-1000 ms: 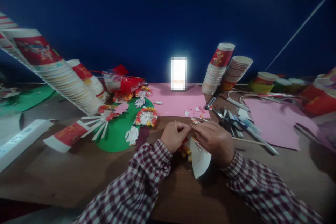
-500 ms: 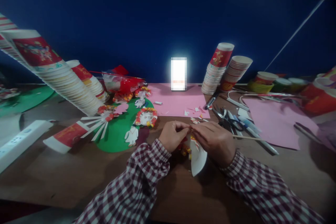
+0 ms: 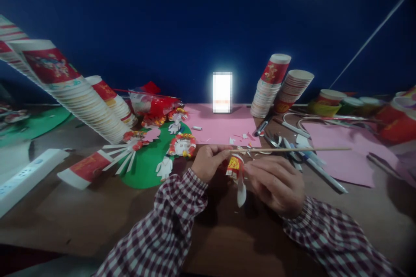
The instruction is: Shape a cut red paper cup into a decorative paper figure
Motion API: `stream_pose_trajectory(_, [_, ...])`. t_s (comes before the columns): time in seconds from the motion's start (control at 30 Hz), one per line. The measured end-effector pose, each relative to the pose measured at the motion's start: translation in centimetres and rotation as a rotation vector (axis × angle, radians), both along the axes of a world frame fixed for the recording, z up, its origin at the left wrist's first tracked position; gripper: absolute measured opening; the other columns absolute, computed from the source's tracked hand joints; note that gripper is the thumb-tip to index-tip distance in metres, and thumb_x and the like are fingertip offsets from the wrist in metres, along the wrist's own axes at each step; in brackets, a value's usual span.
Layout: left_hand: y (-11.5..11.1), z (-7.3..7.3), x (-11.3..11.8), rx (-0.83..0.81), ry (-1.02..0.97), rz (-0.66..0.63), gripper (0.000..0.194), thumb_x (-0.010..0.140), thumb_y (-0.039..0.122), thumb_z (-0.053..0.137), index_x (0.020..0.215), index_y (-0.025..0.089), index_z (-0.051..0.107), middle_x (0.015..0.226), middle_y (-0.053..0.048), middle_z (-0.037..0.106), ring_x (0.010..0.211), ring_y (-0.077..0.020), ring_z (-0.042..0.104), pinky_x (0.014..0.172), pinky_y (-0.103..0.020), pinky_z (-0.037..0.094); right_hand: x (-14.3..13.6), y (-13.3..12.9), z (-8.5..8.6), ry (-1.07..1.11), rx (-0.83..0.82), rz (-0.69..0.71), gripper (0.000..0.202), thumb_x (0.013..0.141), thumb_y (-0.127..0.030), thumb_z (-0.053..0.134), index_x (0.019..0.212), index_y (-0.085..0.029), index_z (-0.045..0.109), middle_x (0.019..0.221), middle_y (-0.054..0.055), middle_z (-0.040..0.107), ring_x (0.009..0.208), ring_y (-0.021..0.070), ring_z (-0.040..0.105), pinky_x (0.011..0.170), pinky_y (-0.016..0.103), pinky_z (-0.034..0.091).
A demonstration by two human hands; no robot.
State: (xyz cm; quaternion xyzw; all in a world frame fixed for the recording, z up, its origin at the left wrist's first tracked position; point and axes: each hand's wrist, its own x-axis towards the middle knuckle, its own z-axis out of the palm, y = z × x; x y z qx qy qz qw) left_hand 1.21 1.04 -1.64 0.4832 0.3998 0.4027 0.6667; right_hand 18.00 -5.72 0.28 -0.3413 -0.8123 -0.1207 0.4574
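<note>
My left hand is closed in a pinch on one end of a thin wooden stick, which runs almost level to the right above my other hand. Below the stick hangs a cut paper cup piece, red and yellow with snipped edges and a white flap pointing down. My right hand is closed with its fingertips at the right edge of this piece. Whether my left fingers also touch the cup piece is hidden. Paper scraps lie just beyond the hands.
Stacked paper cups lean at left, with another stack at back right. Paper figures lie on green card. A power strip is at far left. Scissors and pens lie right, near pink paper.
The stick has swung up to nearly level, with more of it showing. My right hand has moved slightly right and down, and the cup piece has turned, its white part now looking narrower.
</note>
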Motion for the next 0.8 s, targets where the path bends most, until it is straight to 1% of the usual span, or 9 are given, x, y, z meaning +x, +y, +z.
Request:
stream_pose_trajectory(0.13, [0.1,-0.3,0.0,-0.019,-0.087,0.02,0.029,0.067,0.027,0.063,0.089,0.008,0.063,0.066,-0.004,0.063,0.053,-0.0067,0.051,0.052,-0.019,0.04,-0.2,0.1,-0.4,0.133,-0.116,-0.031,0.03,0.069,-0.005,0.055,0.097,-0.017,0.059,0.086,0.005,0.063,0.081,0.0148,0.057,0.071,0.031,0.05])
stream_pose_trajectory(0.2, [0.1,-0.3,0.0,-0.006,-0.081,0.023,0.029,0.067,0.027,0.063,0.088,0.008,0.063,0.068,-0.005,0.063,0.055,-0.0077,0.053,0.054,-0.02,0.042,-0.4,0.2,-0.5,0.13,-0.104,-0.009,0.031,0.068,-0.005,0.055,0.096,-0.018,0.059,0.084,0.004,0.063,0.079,0.014,0.057,0.07,0.03,0.05])
stream_pose_trajectory(0.27, [-0.1,-0.2,0.1,0.021,-0.047,0.028,0.028,0.066,0.027,0.064,0.086,0.008,0.064,0.07,-0.006,0.065,0.058,-0.0097,0.055,0.057,-0.022,0.044,-0.6,0.1,-0.4,0.091,-0.044,0.011,0.033,0.067,-0.006,0.058,0.098,-0.018,0.058,0.083,0.003,0.064,0.078,0.0137,0.057,0.071,0.03,0.05])
stream_pose_trajectory(0.33, [-0.3,0.0,0.3,0.05,-0.021,0.033,0.026,0.065,0.027,0.064,0.083,0.008,0.064,0.072,-0.007,0.066,0.061,-0.0115,0.057,0.06,-0.024,0.046,-0.6,0.0,-0.2,0.02,-0.013,-0.04,0.035,0.068,-0.009,0.06,0.101,-0.019,0.058,0.089,0.003,0.065,0.084,0.0149,0.057,0.076,0.031,0.048])
stream_pose_trajectory(0.37, [-0.5,0.2,0.4,0.06,-0.014,0.033,0.025,0.065,0.027,0.064,0.082,0.008,0.065,0.073,-0.007,0.066,0.062,-0.0122,0.058,0.061,-0.024,0.046,-0.6,0.1,0.0,-0.018,-0.02,-0.098,0.035,0.069,-0.011,0.06,0.104,-0.019,0.057,0.094,0.004,0.064,0.089,0.016,0.056,0.08,0.032,0.046])
stream_pose_trajectory(0.47, [-1.0,0.6,0.8,0.123,0.03,0.034,0.021,0.066,0.024,0.062,0.082,0.01,0.066,0.075,-0.007,0.067,0.066,-0.0135,0.059,0.063,-0.025,0.048,-0.3,0.3,0.4,-0.151,-0.081,-0.289,0.037,0.074,-0.017,0.058,0.111,-0.019,0.054,0.107,0.005,0.06,0.102,0.0202,0.05,0.092,0.037,0.037])
stream_pose_trajectory(0.53, [-1.3,0.7,1.1,0.193,0.09,0.033,0.02,0.068,0.022,0.06,0.083,0.011,0.067,0.076,-0.006,0.068,0.069,-0.0146,0.06,0.063,-0.025,0.049,0.0,0.5,0.6,-0.23,-0.12,-0.364,0.035,0.077,-0.02,0.056,0.112,-0.02,0.053,0.109,0.004,0.06,0.104,0.0214,0.048,0.094,0.039,0.032])
stream_pose_trajectory(0.67, [-1.4,0.7,1.2,0.267,0.16,0.05,0.021,0.069,0.024,0.058,0.084,0.012,0.067,0.075,-0.006,0.068,0.069,-0.0159,0.061,0.059,-0.025,0.05,0.0,0.7,0.7,-0.283,-0.165,-0.386,0.027,0.081,-0.023,0.052,0.107,-0.021,0.057,0.101,0.004,0.063,0.095,0.018,0.053,0.093,0.039,0.029])
stream_pose_trajectory(0.8, [-1.4,0.3,1.3,0.231,0.161,0.035,0.021,0.067,0.025,0.061,0.082,0.012,0.066,0.071,-0.006,0.068,0.065,-0.0156,0.062,0.056,-0.024,0.05,-0.3,0.7,0.2,-0.25,-0.198,-0.382,0.023,0.081,-0.024,0.052,0.103,-0.021,0.059,0.095,0.003,0.065,0.091,0.0159,0.055,0.089,0.035,0.03])
